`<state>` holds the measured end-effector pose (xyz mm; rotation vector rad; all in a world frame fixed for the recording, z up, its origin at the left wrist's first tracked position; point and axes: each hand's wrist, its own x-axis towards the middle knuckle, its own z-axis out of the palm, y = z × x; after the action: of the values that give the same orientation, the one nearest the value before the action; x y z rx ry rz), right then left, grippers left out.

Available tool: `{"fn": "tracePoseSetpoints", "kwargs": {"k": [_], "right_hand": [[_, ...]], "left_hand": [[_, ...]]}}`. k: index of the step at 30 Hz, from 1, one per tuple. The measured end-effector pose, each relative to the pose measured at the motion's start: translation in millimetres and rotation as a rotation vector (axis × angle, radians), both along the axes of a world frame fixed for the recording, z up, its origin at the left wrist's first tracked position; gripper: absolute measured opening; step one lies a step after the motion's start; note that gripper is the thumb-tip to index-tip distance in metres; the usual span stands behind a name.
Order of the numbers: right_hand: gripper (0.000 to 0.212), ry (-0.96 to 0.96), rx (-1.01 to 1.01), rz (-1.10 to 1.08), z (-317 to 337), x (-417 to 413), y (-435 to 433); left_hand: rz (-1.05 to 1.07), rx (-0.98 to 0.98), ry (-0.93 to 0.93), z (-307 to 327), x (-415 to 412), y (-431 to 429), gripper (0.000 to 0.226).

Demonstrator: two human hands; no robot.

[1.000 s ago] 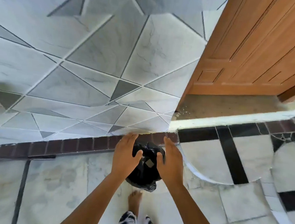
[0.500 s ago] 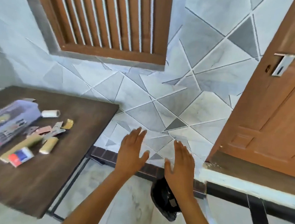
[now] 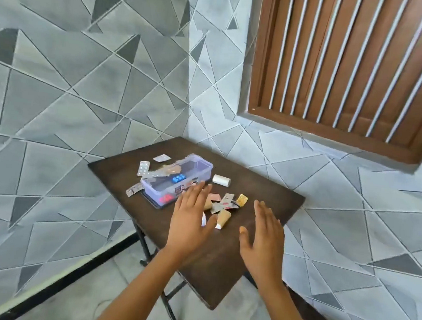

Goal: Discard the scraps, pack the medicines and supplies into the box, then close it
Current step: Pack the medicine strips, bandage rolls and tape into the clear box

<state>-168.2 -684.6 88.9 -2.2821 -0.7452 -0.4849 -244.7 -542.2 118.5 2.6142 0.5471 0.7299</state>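
Head view: left hand [image 3: 191, 224] and right hand [image 3: 264, 243] spread, empty; blister strips [image 3: 143, 168], gauze roll [image 3: 221, 180] unpacked beside open plastic box [image 3: 177, 180].

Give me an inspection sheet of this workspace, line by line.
Surface: dark wooden table on folding metal legs, set in a tiled corner.
Job's things: clear plastic box open, some items inside; blister strips left of it; white roll right of it; packets loose near the hands.
Clutter: nothing seen.
Grippers: left hand and right hand open, empty, above the table.
Cables: nothing seen.
Surroundings: grey tiled walls, slatted wooden shutter.
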Motion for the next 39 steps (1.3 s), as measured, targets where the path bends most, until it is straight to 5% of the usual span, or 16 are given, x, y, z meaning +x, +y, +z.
{"fn": "tracePoseSetpoints", "kwargs": {"k": [11, 23, 33, 39], "right_hand": [[0.061, 0.054, 0.009, 0.017, 4.8, -42.8, 180.7], [0.060, 0.286, -0.072, -0.105, -31.4, 6.6, 261.3], [0.058, 0.420, -0.083, -0.332, -68.5, 51.5, 254.6], [0.048, 0.579, -0.098, -0.593, -92.0, 81.9, 240.4]], "left_hand": [[0.056, -0.021, -0.026, -4.4, -42.1, 186.6, 0.063], [-0.070, -0.086, 0.053, -44.1, 27.4, 276.9, 0.063], [-0.367, -0.132, 0.258, -83.6, 112.5, 270.4, 0.052], [-0.534, -0.213, 0.602, -111.0, 154.2, 258.7, 0.053]]}}
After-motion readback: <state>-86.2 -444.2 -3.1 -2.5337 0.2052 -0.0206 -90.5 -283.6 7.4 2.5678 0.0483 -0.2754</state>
